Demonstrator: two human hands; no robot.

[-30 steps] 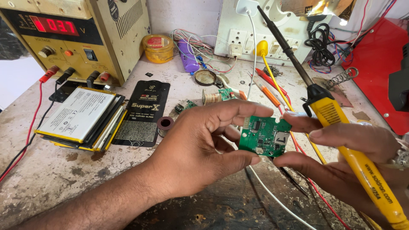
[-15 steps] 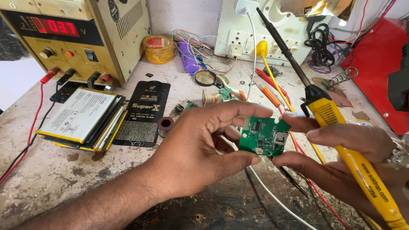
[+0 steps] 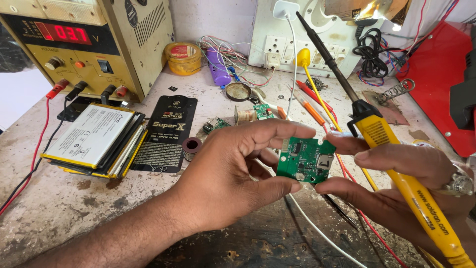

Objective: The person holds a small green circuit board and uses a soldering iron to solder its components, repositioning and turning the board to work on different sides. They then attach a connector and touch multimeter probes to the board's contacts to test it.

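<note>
A small green circuit board (image 3: pixel 306 160) is held up over the bench, pinched between both hands. My left hand (image 3: pixel 233 173) grips its left edge with thumb below and fingers above. My right hand (image 3: pixel 396 183) pinches the board's right edge with thumb and forefinger. That same hand also carries a yellow-handled soldering iron (image 3: pixel 396 168), whose dark shaft and tip (image 3: pixel 303 21) point up and away toward the wall, far from the board.
A yellow bench power supply (image 3: pixel 89 44) with a red display stands back left. Flat phone batteries (image 3: pixel 94 139) and a black mat (image 3: pixel 166 134) lie left. A solder-paste tin (image 3: pixel 183 57), wire spools, small boards, a white socket panel (image 3: pixel 307 39) and a red case (image 3: pixel 441 79) crowd the back.
Both hands and the board have held nearly still; the view only shifted slightly.
</note>
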